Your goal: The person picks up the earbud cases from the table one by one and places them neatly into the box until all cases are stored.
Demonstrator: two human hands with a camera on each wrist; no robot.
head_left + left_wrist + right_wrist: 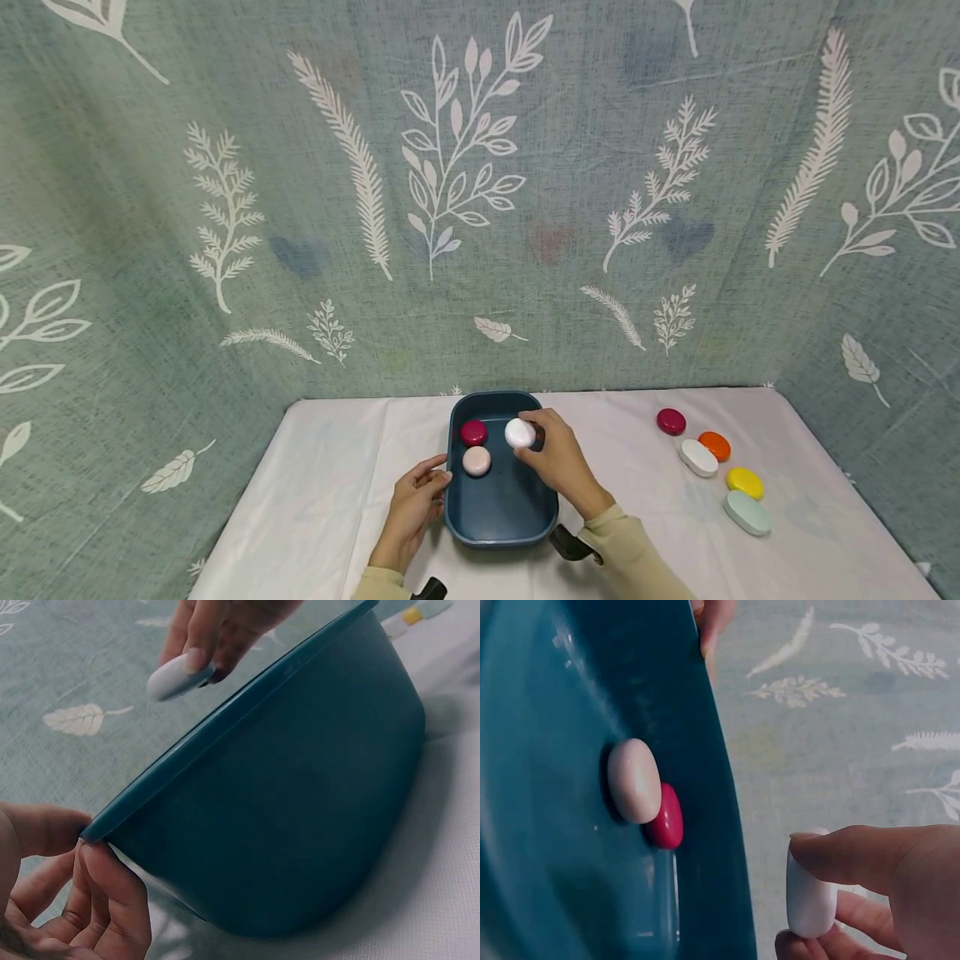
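Note:
A dark blue plastic tub [501,533] stands on the white cloth. My left hand [416,504] pinches its left rim between thumb and fingers, seen close up in the left wrist view. Inside lie a crimson soap bar [473,432] and a pale pink soap bar [477,461], side by side toward the left wall. With thumb and fingertips, my right hand [558,458] holds a white soap bar [519,433] over the tub's right half. The left wrist view puts this white bar [178,677] above the rim, tilted.
To the right on the cloth [600,450] lie several more soap bars: crimson [671,421], orange [715,446], white [699,458], yellow [745,482] and pale green [747,512]. A patterned green curtain [525,333] rises behind the table and along both sides.

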